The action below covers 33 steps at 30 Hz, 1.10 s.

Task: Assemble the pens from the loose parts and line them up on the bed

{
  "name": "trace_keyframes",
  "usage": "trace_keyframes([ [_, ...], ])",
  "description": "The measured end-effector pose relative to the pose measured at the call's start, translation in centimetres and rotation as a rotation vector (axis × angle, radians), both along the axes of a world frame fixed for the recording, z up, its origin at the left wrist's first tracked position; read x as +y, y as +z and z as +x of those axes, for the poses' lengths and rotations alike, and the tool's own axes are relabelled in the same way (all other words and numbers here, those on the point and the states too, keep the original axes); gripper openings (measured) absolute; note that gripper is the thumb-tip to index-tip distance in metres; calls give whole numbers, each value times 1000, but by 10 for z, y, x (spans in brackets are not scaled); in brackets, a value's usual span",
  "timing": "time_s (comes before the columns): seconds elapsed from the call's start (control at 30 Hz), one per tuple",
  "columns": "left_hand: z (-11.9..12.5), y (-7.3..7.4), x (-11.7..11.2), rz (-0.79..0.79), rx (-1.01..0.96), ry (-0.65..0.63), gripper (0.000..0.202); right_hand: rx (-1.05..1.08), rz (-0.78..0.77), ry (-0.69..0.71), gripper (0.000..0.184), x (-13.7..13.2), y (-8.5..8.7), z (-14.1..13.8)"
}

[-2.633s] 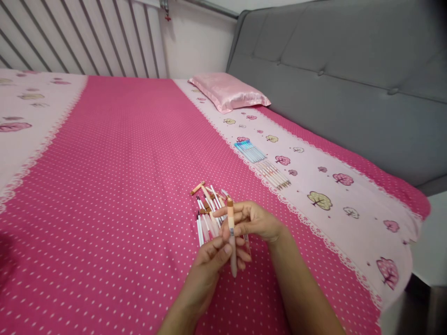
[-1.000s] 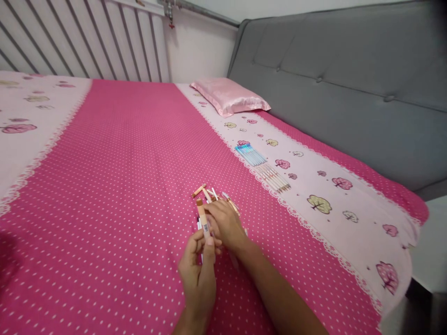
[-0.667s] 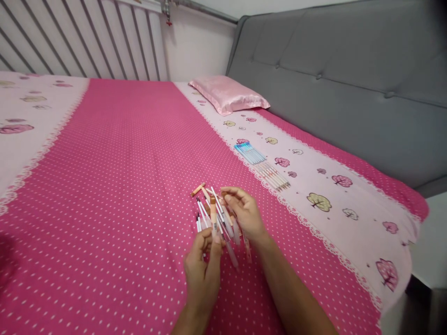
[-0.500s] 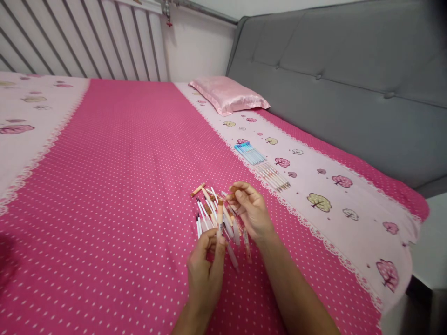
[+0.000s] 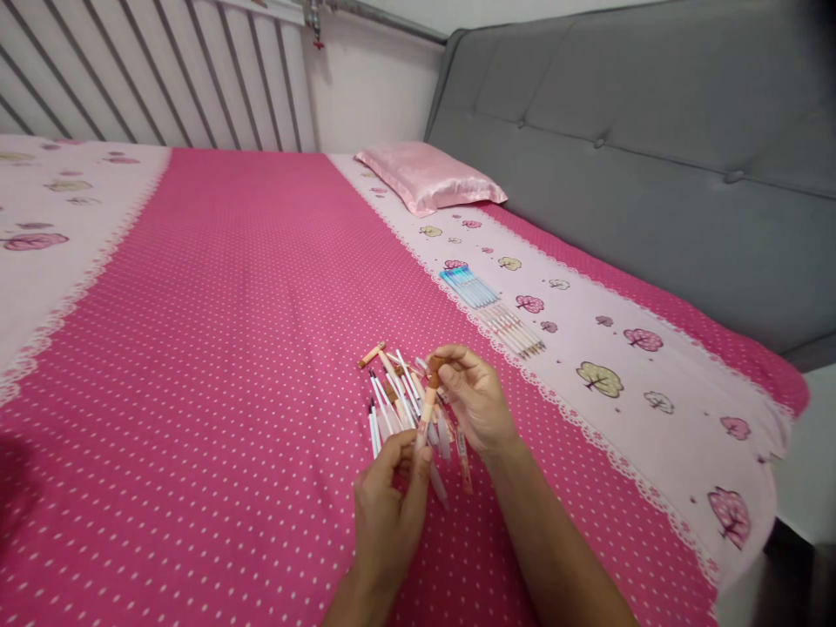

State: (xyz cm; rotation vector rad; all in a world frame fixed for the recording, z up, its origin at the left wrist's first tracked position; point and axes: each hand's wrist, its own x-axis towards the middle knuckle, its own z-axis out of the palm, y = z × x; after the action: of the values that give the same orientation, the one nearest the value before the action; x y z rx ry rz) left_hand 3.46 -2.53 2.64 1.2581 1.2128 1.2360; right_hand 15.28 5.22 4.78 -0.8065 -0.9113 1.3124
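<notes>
Two hands meet over a pink dotted bed (image 5: 196,305), and the work looks only partly through. Furthest left, the left hand (image 5: 392,509) is closed in a pinch on the lower end of one pale pen (image 5: 426,416), holding it nearly upright just above the sheet. Behind and around it lies a loose pile of pens (image 5: 390,392), white barrels and tan-capped ones crossing each other at odd angles, some touching, none lined up; that heap is what remains unsorted. The right hand (image 5: 480,402) has its fingertips closed on the brown cap (image 5: 434,370) at the pen's top; whether the cap is seated I cannot tell. Further right, well apart on the pale flowered band, a blue row (image 5: 467,286) and a white row (image 5: 517,329) lie neatly side by side, end to end, which I take as the finished part.
</notes>
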Motion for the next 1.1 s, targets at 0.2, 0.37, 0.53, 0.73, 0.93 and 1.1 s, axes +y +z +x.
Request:
trace_keyframes([
  [0.2, 1, 1, 0, -19, -43, 23, 18, -6, 9, 2, 21, 0, 0, 0],
  [0.37, 0, -3, 0, -9, -9, 10, 18, -33, 13, 26, 18, -1, 0, 0],
  [0.53, -1, -5, 0, -14, 20, 31, 19, -110, 62, 81, 14, -1, -7, 1],
  [0.73, -3, -8, -1, -22, 54, 27, 22, -199, 85, 129, 18, -3, -7, 1],
  [0.93, -4, -13, -2, -33, 84, 30, 22, -203, 104, 100, 14, -3, -5, -1],
  [1.1, -4, -15, 0, -27, 78, 51, 24, -213, 152, 114, 20, -3, -6, -1],
])
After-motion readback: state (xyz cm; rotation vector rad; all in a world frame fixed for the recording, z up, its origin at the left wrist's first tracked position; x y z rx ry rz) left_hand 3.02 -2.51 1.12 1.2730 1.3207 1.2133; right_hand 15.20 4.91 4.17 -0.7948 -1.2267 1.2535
